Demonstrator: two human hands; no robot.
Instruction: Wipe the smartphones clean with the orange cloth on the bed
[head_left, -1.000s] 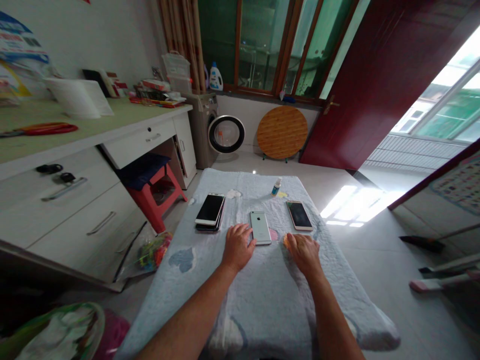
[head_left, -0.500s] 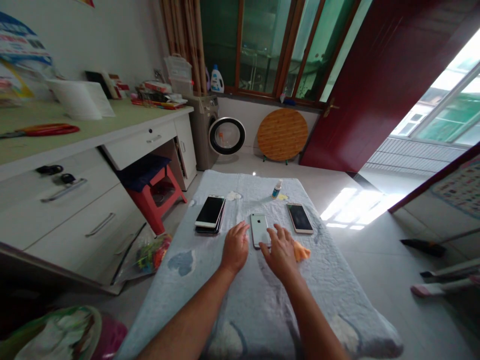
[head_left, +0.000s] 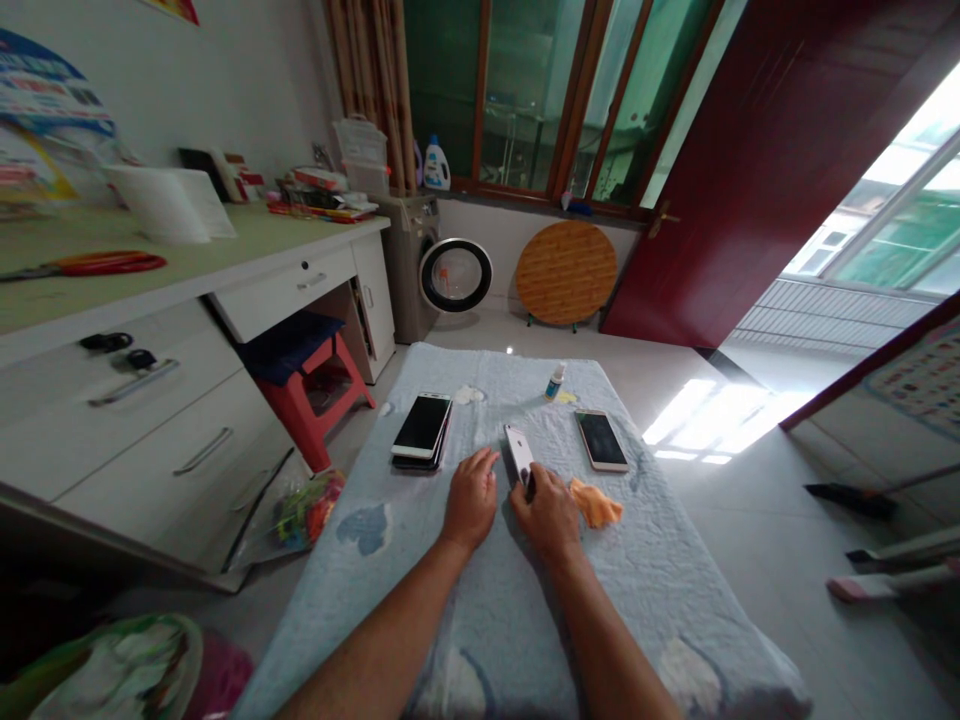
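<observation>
My right hand [head_left: 549, 508] grips the near end of a silver smartphone [head_left: 518, 449], which is tilted up on one long edge with its back showing. My left hand [head_left: 472, 497] rests on the cloth to the left of that phone, fingers stretched out and holding nothing. Just right of my right hand lies a crumpled orange cloth [head_left: 598, 504]. A stack of phones [head_left: 423, 428], white-framed one on top, lies beyond my left hand. Another phone [head_left: 601, 440], dark screen up, lies at the right. Behind it stands a small spray bottle [head_left: 554, 383].
A pale blue patterned cloth [head_left: 645, 590] covers the table. To the left are a white desk [head_left: 247, 400], a red stool [head_left: 322, 385] and a bag of colourful things [head_left: 304, 515]. A washing machine with its round door [head_left: 456, 275] open stands behind.
My right hand has closed on the silver phone and tipped it up from lying flat. The orange cloth shows more fully now. My left hand has stayed in place.
</observation>
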